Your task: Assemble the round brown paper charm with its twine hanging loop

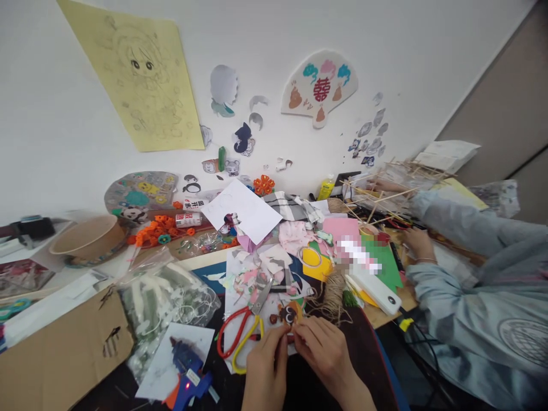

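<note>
Near the table's front edge, my left hand (269, 357) and my right hand (324, 349) meet with their fingers pinched together. Just past the fingertips shows a small brown figure with big white-rimmed eyes (289, 314); both hands seem to grip its near edge, which the fingers hide. Scissors (252, 314) with one red and one yellow handle lie beside my left hand, blades pointing away. A blue glue gun (189, 374) with a red light rests on a white sheet (156, 365) to the left. Twine (334, 291) lies beyond my right hand.
A cardboard piece (60, 354) and a plastic bag of green and white material (166, 294) fill the left. Paper scraps (252, 277) cover the middle. A white power strip (377, 291) lies at right, where another person's sleeve (449, 308) and hands reach over thin sticks (381, 197).
</note>
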{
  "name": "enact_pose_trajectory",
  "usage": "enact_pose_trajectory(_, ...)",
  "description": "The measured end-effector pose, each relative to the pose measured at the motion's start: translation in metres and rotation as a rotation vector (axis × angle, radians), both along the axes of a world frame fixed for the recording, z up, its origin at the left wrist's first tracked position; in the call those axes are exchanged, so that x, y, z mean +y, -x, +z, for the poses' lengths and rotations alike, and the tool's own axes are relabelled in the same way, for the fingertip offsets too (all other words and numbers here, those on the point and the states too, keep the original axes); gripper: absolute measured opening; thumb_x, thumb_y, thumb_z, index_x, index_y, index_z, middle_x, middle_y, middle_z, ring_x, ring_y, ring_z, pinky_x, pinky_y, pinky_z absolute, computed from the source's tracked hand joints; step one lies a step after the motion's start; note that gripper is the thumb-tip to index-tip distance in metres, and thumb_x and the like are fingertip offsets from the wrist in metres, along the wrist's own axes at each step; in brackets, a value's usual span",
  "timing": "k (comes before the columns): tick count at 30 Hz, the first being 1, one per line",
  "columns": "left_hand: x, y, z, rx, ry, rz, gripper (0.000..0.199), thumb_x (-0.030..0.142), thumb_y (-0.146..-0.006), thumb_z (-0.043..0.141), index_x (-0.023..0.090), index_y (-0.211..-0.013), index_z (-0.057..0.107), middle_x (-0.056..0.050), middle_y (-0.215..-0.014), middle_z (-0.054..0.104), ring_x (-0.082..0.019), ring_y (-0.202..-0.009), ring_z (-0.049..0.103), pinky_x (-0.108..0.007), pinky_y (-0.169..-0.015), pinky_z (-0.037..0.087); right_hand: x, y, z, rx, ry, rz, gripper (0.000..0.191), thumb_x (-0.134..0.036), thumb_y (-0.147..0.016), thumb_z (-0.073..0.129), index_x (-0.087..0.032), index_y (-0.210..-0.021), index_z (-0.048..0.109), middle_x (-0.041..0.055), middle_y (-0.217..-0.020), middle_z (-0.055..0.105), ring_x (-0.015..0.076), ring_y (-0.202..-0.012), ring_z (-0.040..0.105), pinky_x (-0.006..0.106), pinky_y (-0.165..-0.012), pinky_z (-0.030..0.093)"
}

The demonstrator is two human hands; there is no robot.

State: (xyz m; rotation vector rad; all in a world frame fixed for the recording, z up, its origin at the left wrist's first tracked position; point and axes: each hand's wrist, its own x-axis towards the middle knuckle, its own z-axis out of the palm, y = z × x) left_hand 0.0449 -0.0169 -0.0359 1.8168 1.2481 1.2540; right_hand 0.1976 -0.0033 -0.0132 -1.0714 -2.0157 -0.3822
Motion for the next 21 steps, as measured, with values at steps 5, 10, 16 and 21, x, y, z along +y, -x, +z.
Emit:
enact_pose_trajectory(5, 0.002, 0.009, 0.002, 0.074, -0.019, -0.005, 0.027, 0.036, -0.100, 0.048, 0.020, -0.105, 0.070, -0.009, -0.095, 0.076, -0.019, -0.079, 0.074, -0.027, -0.072, 0.060, -0.001, -0.007, -0.006, 0.037, 0.016, -0.088, 0.013, -0.010, -0.094, 0.053, -0.018, -0.091, 0.063, 0.0050, -0.077, 0.072, 0.0160, -0.067, 0.070, 0.027, -0.064, 0.054)
enact_pose_trajectory(10, 0.002, 0.013, 0.002, 0.179, 0.013, 0.024, 0.022, 0.033, -0.096, 0.056, 0.018, -0.081, 0.062, 0.001, -0.065, 0.064, -0.011, -0.054, 0.060, -0.019, -0.051, 0.046, -0.001, -0.017, -0.018, 0.054, 0.076, -0.213, 0.010, -0.018, -0.096, 0.053, -0.018, -0.095, 0.062, 0.0061, -0.086, 0.074, 0.0173, -0.073, 0.072, 0.028, -0.068, 0.053)
enact_pose_trajectory(16, -0.004, 0.011, 0.004, 0.167, -0.017, 0.079, 0.022, 0.023, -0.095, 0.054, 0.018, -0.073, 0.056, 0.002, -0.065, 0.058, -0.010, -0.056, 0.054, -0.019, -0.055, 0.039, -0.002, -0.028, -0.028, 0.053, 0.166, -0.307, 0.015, -0.024, -0.100, 0.046, -0.019, -0.092, 0.058, 0.0012, -0.074, 0.068, 0.0150, -0.061, 0.067, 0.027, -0.062, 0.047)
enact_pose_trajectory(21, -0.005, 0.019, -0.003, 0.153, 0.037, 0.080, 0.022, 0.023, -0.098, 0.049, 0.018, -0.078, 0.058, 0.001, -0.068, 0.058, -0.011, -0.061, 0.055, -0.021, -0.059, 0.039, -0.002, -0.034, -0.034, 0.063, 0.216, -0.341, 0.019, -0.028, -0.101, 0.045, -0.021, -0.088, 0.057, -0.0006, -0.068, 0.065, 0.0147, -0.058, 0.066, 0.026, -0.059, 0.044)
